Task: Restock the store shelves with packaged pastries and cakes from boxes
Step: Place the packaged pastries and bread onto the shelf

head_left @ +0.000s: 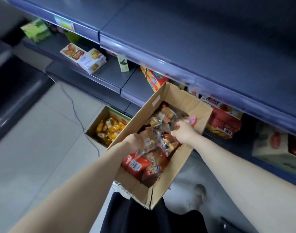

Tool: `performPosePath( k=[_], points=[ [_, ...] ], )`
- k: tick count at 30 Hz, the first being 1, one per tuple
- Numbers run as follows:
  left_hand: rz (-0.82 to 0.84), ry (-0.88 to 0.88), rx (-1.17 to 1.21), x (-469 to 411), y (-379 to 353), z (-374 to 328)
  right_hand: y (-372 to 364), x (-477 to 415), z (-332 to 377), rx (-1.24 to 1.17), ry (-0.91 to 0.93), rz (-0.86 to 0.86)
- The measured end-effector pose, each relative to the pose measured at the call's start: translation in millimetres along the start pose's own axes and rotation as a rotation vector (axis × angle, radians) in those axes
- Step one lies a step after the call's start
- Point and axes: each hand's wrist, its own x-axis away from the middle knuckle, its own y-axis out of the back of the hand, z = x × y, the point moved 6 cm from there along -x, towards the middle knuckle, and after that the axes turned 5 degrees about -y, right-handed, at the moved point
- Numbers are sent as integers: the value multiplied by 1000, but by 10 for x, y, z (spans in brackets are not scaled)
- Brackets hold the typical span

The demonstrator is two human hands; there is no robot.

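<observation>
An open cardboard box (180,98) stands tilted in front of me, filled with several clear-wrapped pastry packets (158,121) and red packets (135,163). My left hand (135,142) is inside the box near its left wall and grips a clear pastry packet (148,140). Deeper in the box, my right hand (184,132) is curled round another clear packet with a pink end (192,119). The dark blue shelves (177,52) run along the right.
A second open box (101,118) with yellow-orange packets sits on the floor to the left. Cartons (86,58) lie on the lower shelf; red and yellow boxes (222,121) stand behind the box. A black cable (76,113) crosses the tiled floor. My shoe (196,197) is below.
</observation>
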Motion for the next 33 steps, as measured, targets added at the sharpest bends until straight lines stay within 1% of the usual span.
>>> performPosePath(
  k=[3,6,10,13,15,17,18,21,23,25,26,28,30,31,33],
  points=[
    [47,-57,-37,-204,-215,62,10,-378,-161,-15,-91,-64],
    [-4,-77,-249,-430,-345,168,42,-865,-388,-67,-135,-77],
    [0,-118,-336,-630,-477,192,126,-859,-286,-256,-195,-45],
    [-51,-137,-407,-719,-462,137,197,-876,-253,-208,-231,-58],
    [-90,-147,-424,-754,-371,64,251,-894,-196,-123,-189,-28],
    [-102,-173,-362,-770,-249,-43,300,-886,-144,32,-145,-20],
    [-81,-174,-308,-768,-195,-83,315,-873,-119,116,-136,-46],
    [-4,-88,-155,-706,-83,-126,372,-749,-29,360,-106,-270],
    [4,-44,-60,-631,-5,-109,379,-678,13,431,-88,-363],
    [9,-50,113,-550,61,-83,402,-631,70,470,-56,-383],
    [25,-36,242,-499,84,-74,425,-594,105,486,-32,-391],
    [61,-15,393,-416,131,-63,473,-496,130,497,-6,-402],
    [80,-19,392,-312,169,-105,484,-389,129,504,17,-398],
    [70,-34,329,-286,176,-114,481,-337,116,502,25,-391],
    [-1,-59,155,-260,197,-111,476,-256,73,474,31,-382]
  ],
)
